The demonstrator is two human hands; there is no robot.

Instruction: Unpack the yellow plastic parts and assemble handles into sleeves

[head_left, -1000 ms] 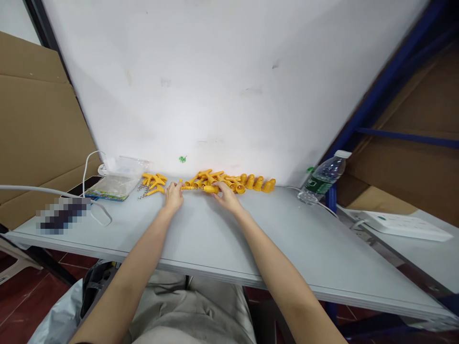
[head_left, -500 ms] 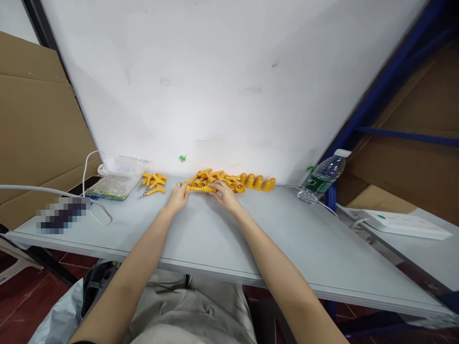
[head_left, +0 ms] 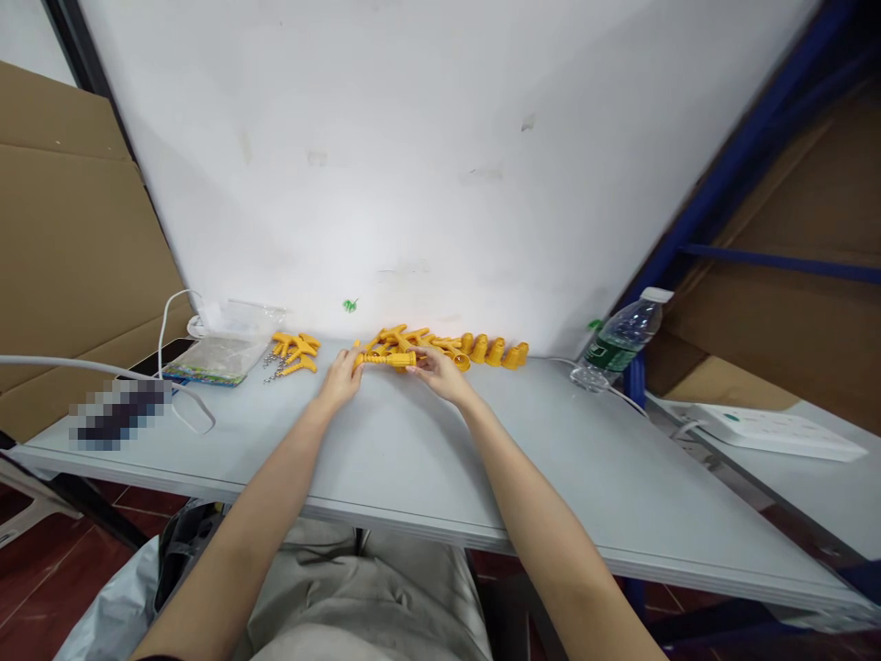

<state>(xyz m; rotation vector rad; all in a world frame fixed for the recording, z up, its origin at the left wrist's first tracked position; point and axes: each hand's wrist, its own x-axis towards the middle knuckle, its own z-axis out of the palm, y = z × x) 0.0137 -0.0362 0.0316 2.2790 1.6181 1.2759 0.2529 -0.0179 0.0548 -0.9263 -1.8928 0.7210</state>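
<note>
A yellow plastic corkscrew (head_left: pixel 389 360) lies level between my hands, a ribbed bar on its left and a wider fluted barrel on its right. My left hand (head_left: pixel 340 378) is closed round the bar's left end. At the barrel's right end, the thumb and fingers of my right hand (head_left: pixel 440 374) grip the rim. Just behind is a pile of yellow T-shaped handles and round cups (head_left: pixel 417 336), partly hidden by my hands. Several yellow handles with metal spirals (head_left: pixel 295 349) lie to the left. Yellow cups (head_left: pixel 494 350) stand in a row on the right.
A clear bottle (head_left: pixel 623 340) with a green label stands tilted at the right, near a white power strip (head_left: pixel 785 430). Plastic bags (head_left: pixel 220 353) and a white cable (head_left: pixel 165 330) occupy the table's left. A white panel (head_left: pixel 440 184) rises along the back edge.
My right hand has shifted slightly right and turned, so more of the fluted barrel shows. My left hand stays nearly where it was.
</note>
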